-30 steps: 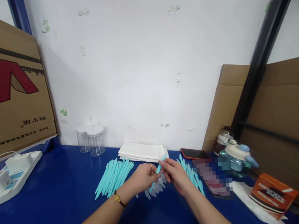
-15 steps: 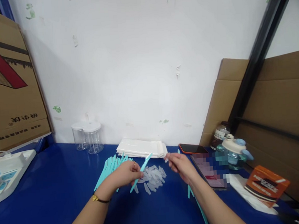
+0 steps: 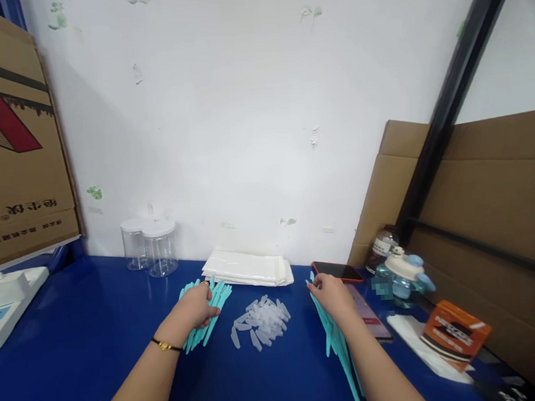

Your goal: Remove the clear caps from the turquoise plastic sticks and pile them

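A: How are the turquoise sticks (image 3: 338, 346) finished?
B: Smooth plastic with a matt look is seen; in the small covers (image 3: 265, 318), cloudy, translucent plastic.
A: And farther off?
B: Clear, glossy walls are shown by the jars (image 3: 162, 255) at far left, matt brown cardboard by the box (image 3: 16, 186), glossy white film by the packets (image 3: 240, 266).

Two lidded jars (image 3: 161, 251) stand near the wall (image 3: 223, 105). Orange box (image 3: 456, 334) rests on white paper (image 3: 411, 335), right; power strip (image 3: 35, 283) lies left.

You get bright, diffuse light; soft shadow across left side of scuffed white wall (image 3: 224, 117); edges stretched.
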Tool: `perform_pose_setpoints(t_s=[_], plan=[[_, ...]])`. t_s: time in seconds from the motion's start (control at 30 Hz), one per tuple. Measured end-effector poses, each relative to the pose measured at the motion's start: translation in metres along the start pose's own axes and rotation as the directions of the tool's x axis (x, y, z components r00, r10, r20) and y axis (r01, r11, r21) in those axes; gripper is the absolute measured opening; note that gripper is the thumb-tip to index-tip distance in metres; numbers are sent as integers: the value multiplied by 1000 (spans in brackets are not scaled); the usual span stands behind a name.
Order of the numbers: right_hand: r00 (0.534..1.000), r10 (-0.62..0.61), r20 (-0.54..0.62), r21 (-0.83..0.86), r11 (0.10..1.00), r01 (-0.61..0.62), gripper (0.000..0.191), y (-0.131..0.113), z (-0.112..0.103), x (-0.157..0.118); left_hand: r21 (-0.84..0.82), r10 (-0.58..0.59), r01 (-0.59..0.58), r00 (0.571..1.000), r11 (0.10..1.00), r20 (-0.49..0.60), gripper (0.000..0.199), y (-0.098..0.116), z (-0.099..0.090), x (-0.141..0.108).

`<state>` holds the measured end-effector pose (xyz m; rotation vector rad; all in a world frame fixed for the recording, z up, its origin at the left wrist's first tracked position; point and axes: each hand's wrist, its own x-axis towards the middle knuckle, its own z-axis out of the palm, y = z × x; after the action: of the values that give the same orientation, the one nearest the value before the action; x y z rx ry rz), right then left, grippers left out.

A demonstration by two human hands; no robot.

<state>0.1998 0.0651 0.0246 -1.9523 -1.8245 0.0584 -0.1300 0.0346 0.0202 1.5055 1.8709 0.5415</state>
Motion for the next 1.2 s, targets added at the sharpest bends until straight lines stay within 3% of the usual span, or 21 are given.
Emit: perform_pose_setpoints(t_s=[0.13, 0.27, 0.37, 0.47, 0.53, 0.6, 0.63, 0.7, 0.77, 0.93, 1.13, 1.2], plan=[[991, 108, 82, -132, 987, -97, 26, 12, 11, 5, 71, 106, -101, 991, 992, -79, 29, 5, -1, -1], [986, 135, 95, -85, 988, -127, 17, 10, 20, 8, 110, 254, -241, 959, 964, -126, 26, 17, 1, -7], [991, 91, 95, 83, 992, -99, 10, 7, 16, 9, 26, 339, -338, 937, 941, -82, 26, 30, 9, -16], [997, 18, 80, 294, 955, -41, 16, -5, 9, 2, -109, 420, -418, 908, 902, -8, 30, 42, 24, -27], [990, -41, 137, 485, 874, -31, 22, -21, 7, -10, -220, 445, -423, 893, 879, 59, 37, 50, 36, -34], [951, -177, 254, 796, 597, -102, 25, -41, 8, -24, -310, 434, -376, 889, 873, 145, 45, 54, 48, -39], [925, -250, 287, 874, 463, -146, 27, -51, 9, -31, -343, 429, -352, 885, 871, 181, 47, 55, 53, -40], [897, -335, 290, 934, 306, -187, 32, -67, 11, -41, -376, 424, -326, 879, 868, 216, 48, 55, 60, -40], [900, -343, 271, 946, 267, -183, 34, -75, 13, -47, -371, 421, -324, 881, 870, 217, 47, 53, 64, -36], [948, -222, 228, 962, 198, -185, 35, -75, 19, -45, -364, 414, -304, 867, 880, 276, 39, 48, 62, -31], [976, -54, 210, 978, 12, -209, 35, -54, 10, -25, -291, 409, -314, 832, 904, 375, 35, 51, 44, -44], [976, -44, 213, 975, 73, -210, 35, -43, 7, -20, -248, 412, -339, 837, 907, 360, 33, 50, 31, -45]])
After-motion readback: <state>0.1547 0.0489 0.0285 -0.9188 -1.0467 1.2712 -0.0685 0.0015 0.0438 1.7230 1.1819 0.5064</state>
